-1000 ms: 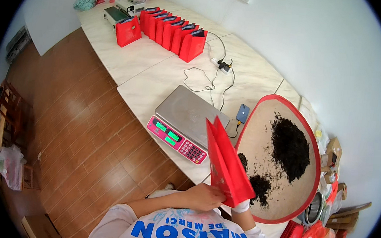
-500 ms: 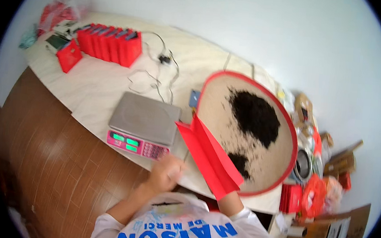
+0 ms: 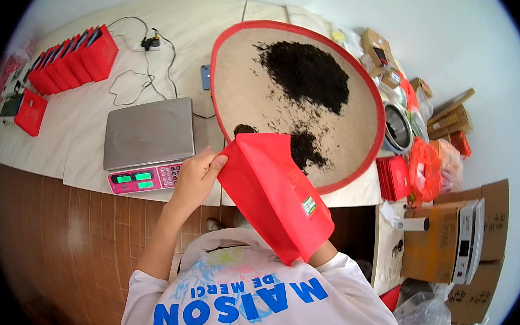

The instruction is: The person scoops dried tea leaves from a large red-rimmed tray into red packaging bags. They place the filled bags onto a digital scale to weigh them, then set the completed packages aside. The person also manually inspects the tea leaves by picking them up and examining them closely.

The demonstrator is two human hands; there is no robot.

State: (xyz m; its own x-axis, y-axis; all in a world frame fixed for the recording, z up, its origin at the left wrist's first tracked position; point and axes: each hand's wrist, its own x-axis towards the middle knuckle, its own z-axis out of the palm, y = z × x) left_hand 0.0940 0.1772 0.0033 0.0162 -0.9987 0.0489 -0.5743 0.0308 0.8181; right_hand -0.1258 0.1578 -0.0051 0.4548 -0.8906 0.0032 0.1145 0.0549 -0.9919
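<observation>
A red gusseted bag point(image 3: 273, 188) with a small green-and-white label slants across my front. The thumb and fingers of my left hand point(image 3: 198, 173) pinch its upper left edge. My right forearm point(image 3: 324, 253) goes into or behind the bag's lower right end, and the bag hides that hand and its fingers. Just beyond lies a large round tray point(image 3: 357, 170) with a red rim. On it sit a big heap of dark, shredded dry leaves point(image 3: 309, 75) and smaller scattered piles, one partly covered by the bag. A scale point(image 3: 150, 132) with lit green displays stands left of my left hand.
Filled red bags point(image 3: 75, 59) stand in a row at the far left. Cables run to a power plug point(image 3: 151, 43) behind the scale. A phone point(image 3: 205, 77) touches the tray's left rim. Folded red bags point(image 3: 393, 178), a metal bowl point(image 3: 398, 128) and cardboard boxes point(image 3: 434, 237) crowd the right.
My left hand has come up from beside the scale and taken hold of the bag's edge. The bag has turned, showing its label. The whole view has shifted toward the right.
</observation>
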